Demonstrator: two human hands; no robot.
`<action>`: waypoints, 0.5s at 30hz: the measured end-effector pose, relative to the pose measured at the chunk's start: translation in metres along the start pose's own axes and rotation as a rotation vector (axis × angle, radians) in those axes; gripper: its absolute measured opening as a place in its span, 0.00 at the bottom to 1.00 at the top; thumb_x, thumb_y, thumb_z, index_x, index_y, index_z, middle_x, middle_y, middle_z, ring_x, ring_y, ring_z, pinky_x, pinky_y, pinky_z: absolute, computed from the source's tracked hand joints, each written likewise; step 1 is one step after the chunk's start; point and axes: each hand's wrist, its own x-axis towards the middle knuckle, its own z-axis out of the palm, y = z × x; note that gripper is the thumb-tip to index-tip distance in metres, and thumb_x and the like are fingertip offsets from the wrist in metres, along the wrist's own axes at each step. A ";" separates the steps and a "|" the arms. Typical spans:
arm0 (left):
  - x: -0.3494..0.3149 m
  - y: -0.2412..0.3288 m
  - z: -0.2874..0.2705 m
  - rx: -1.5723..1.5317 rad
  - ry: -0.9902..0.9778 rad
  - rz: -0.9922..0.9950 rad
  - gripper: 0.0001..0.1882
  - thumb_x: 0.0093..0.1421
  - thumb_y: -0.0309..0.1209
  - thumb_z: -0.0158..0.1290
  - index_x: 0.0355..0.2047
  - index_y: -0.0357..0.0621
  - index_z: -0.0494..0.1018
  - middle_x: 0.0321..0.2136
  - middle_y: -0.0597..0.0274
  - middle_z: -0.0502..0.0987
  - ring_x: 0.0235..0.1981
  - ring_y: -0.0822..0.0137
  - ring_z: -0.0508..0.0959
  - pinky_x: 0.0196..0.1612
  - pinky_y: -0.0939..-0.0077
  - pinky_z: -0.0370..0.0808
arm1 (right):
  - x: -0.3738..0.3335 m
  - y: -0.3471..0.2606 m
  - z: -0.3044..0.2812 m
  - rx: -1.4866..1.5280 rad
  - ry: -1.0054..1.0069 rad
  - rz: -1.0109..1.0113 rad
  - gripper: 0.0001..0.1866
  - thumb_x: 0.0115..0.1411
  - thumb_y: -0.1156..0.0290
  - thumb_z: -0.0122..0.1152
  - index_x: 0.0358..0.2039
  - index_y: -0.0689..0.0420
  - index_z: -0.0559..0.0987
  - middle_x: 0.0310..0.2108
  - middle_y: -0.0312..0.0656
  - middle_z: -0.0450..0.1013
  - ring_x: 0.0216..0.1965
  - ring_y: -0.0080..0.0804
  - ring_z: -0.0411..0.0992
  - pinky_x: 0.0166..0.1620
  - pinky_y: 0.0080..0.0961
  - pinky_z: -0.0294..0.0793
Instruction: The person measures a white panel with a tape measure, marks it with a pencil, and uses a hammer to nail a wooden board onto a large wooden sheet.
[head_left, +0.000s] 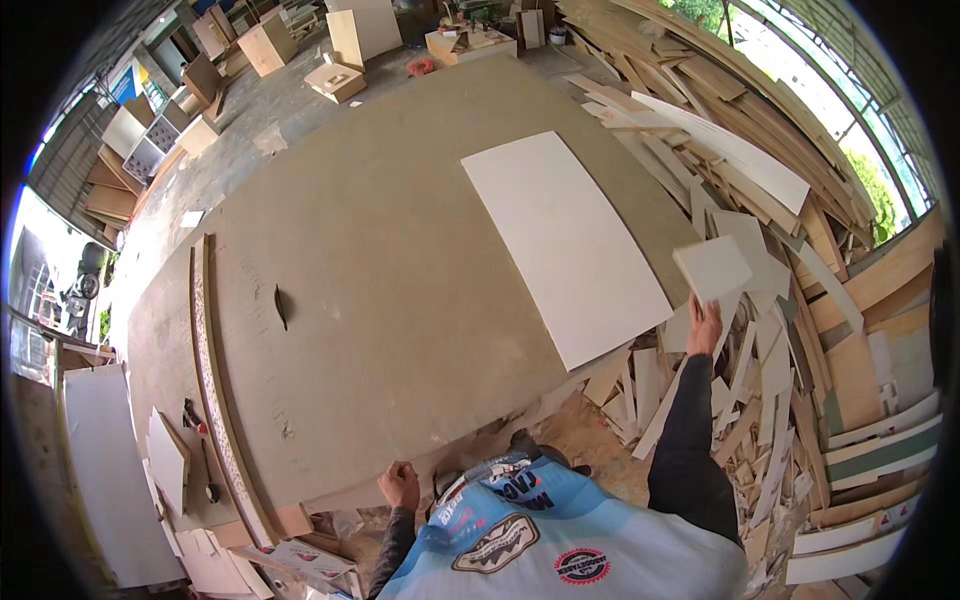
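My right hand (705, 328) is closed on the near edge of a small white board (712, 268), out past the right side of a large greenish-brown worktop (400, 250). The board is over a heap of wood offcuts. A long white panel (570, 250) lies flat on the right part of the worktop, left of my right hand. My left hand (400, 487) is curled into a loose fist at the worktop's near edge, with nothing visible in it.
A long narrow strip (205, 370) lies along the worktop's left side, beside a dark curved sliver (281, 306). Small tools and a white board piece (168, 460) are further left. Stacked planks (740, 90) and scattered offcuts (745, 400) crowd the right. Wooden boxes (335, 80) stand beyond.
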 end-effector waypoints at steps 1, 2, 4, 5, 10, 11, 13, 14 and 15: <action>-0.003 0.011 -0.001 0.048 0.018 -0.002 0.10 0.65 0.26 0.51 0.33 0.33 0.80 0.17 0.57 0.79 0.20 0.68 0.81 0.28 0.74 0.78 | -0.002 0.007 0.013 0.083 -0.021 0.015 0.11 0.66 0.69 0.56 0.41 0.63 0.79 0.44 0.44 0.77 0.45 0.40 0.75 0.46 0.37 0.74; -0.006 0.020 -0.003 0.092 0.043 -0.001 0.10 0.65 0.26 0.51 0.32 0.33 0.80 0.16 0.58 0.78 0.20 0.69 0.81 0.30 0.74 0.78 | -0.003 0.011 0.030 0.172 -0.047 0.030 0.11 0.65 0.69 0.57 0.43 0.63 0.80 0.45 0.45 0.77 0.47 0.43 0.75 0.48 0.39 0.75; -0.005 0.036 0.003 -0.075 0.035 -0.012 0.10 0.65 0.27 0.51 0.34 0.33 0.80 0.17 0.58 0.79 0.20 0.69 0.80 0.30 0.74 0.78 | 0.023 0.036 0.007 -0.689 0.036 -0.308 0.15 0.62 0.67 0.61 0.46 0.63 0.80 0.48 0.50 0.76 0.50 0.49 0.74 0.52 0.43 0.74; -0.007 0.040 0.007 -0.153 0.023 -0.027 0.10 0.65 0.27 0.52 0.34 0.32 0.80 0.18 0.58 0.79 0.21 0.69 0.80 0.30 0.74 0.78 | 0.033 0.046 -0.011 -1.134 0.086 -0.456 0.17 0.61 0.67 0.62 0.47 0.63 0.81 0.50 0.52 0.76 0.51 0.53 0.74 0.54 0.44 0.73; -0.005 0.061 0.033 -0.465 -0.040 -0.098 0.12 0.66 0.29 0.53 0.39 0.29 0.79 0.25 0.58 0.80 0.26 0.71 0.79 0.33 0.76 0.77 | -0.035 0.086 0.024 -1.380 0.023 -0.543 0.26 0.54 0.61 0.68 0.51 0.61 0.79 0.49 0.56 0.75 0.53 0.53 0.71 0.58 0.45 0.70; 0.000 0.068 0.038 -0.473 -0.072 -0.080 0.12 0.67 0.29 0.54 0.41 0.29 0.78 0.26 0.58 0.80 0.27 0.71 0.79 0.34 0.76 0.77 | -0.054 0.083 0.040 -1.453 0.013 -0.527 0.28 0.54 0.62 0.69 0.53 0.62 0.78 0.49 0.56 0.75 0.53 0.52 0.71 0.57 0.45 0.70; 0.014 0.093 0.049 -0.466 -0.194 -0.075 0.12 0.67 0.29 0.54 0.42 0.29 0.78 0.28 0.58 0.81 0.30 0.72 0.79 0.37 0.77 0.77 | -0.075 0.075 0.042 -1.451 -0.015 -0.483 0.31 0.52 0.64 0.70 0.55 0.64 0.75 0.47 0.55 0.75 0.49 0.49 0.72 0.55 0.44 0.72; 0.021 0.100 0.058 -0.481 -0.246 -0.066 0.13 0.67 0.29 0.54 0.44 0.29 0.78 0.30 0.56 0.81 0.32 0.70 0.80 0.38 0.76 0.78 | -0.082 0.074 0.038 -1.372 -0.047 -0.449 0.33 0.52 0.65 0.71 0.57 0.64 0.74 0.45 0.54 0.75 0.46 0.47 0.73 0.52 0.43 0.73; 0.029 0.104 0.066 -0.497 -0.293 -0.057 0.14 0.67 0.30 0.54 0.45 0.30 0.78 0.32 0.55 0.82 0.33 0.68 0.82 0.38 0.75 0.78 | -0.089 0.075 0.035 -1.291 -0.082 -0.413 0.34 0.51 0.65 0.72 0.58 0.64 0.73 0.44 0.53 0.76 0.44 0.45 0.75 0.50 0.41 0.75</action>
